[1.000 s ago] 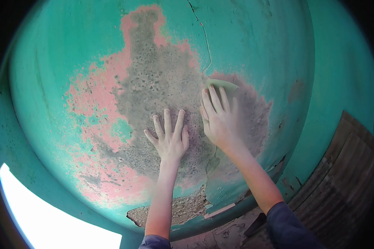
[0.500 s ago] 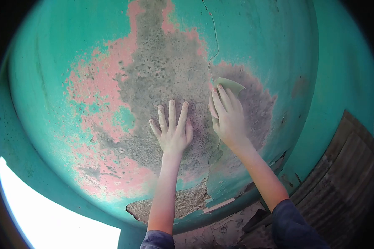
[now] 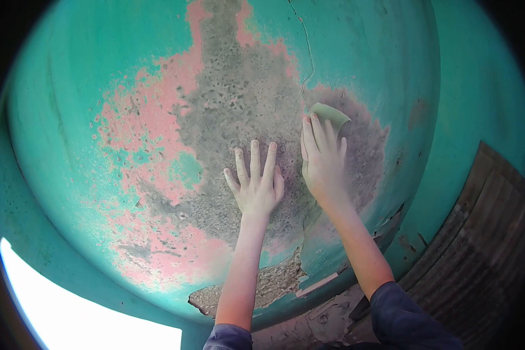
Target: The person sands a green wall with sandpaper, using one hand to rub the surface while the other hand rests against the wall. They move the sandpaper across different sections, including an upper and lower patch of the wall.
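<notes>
Nearest are two dark blue sleeves [image 3: 405, 318], below the gray patch [image 3: 233, 99], with bare forearms reaching up to it. The left hand [image 3: 256, 195] lies on the lower middle of the patch, fingers spread, its grip released. The right hand [image 3: 325, 172] is on the right part of the patch; its grip is on a pale green sheet [image 3: 333, 112], pressing it to the surface, and the sheet's curled top edge shows past the fingertips. How the thumb sits cannot be told.

Around the patch is the green wall [image 3: 379, 46], with pink paint [image 3: 140, 134] mostly left of the patch. A thin crack [image 3: 311, 55] runs down into the patch's upper right edge. Below the patch is a rough broken spot [image 3: 280, 283]. Farther off, brown ridged sheets [image 3: 472, 216] show to the patch's lower right, and a bright white area [image 3: 87, 315] to its lower left.
</notes>
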A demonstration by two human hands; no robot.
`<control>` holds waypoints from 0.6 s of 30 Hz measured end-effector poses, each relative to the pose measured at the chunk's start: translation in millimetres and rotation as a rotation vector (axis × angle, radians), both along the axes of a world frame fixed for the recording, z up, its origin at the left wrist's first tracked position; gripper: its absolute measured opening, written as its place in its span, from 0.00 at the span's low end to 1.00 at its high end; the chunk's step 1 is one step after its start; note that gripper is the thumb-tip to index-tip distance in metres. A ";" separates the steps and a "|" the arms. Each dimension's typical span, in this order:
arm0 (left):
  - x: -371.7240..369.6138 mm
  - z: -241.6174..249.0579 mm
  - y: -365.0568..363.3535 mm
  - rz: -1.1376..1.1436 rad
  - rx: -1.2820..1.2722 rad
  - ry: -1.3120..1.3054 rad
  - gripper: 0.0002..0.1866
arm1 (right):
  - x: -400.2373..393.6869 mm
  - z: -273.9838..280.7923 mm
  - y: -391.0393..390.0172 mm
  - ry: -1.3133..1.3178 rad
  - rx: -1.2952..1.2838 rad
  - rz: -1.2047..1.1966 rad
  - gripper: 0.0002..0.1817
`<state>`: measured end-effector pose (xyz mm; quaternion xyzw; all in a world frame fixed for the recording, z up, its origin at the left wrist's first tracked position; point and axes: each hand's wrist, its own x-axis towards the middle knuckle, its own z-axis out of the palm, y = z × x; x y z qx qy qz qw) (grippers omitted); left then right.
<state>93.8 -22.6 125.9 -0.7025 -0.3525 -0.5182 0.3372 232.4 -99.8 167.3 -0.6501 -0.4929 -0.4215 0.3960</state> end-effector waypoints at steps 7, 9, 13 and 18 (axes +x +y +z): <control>0.5 1.6 -0.3 -0.034 -0.005 0.004 0.31 | -0.4 -0.3 1.2 0.002 0.012 0.014 0.35; 1.6 2.9 0.8 -0.036 -0.006 0.005 0.30 | 0.9 2.3 1.8 0.008 -0.007 -0.018 0.35; 0.0 2.5 -2.8 -0.061 -0.029 0.000 0.30 | -0.4 -17.0 -1.0 0.001 -0.054 -0.036 0.35; 2.2 -0.5 2.1 -0.056 0.007 -0.013 0.30 | 5.0 8.8 5.7 -0.024 0.041 0.005 0.34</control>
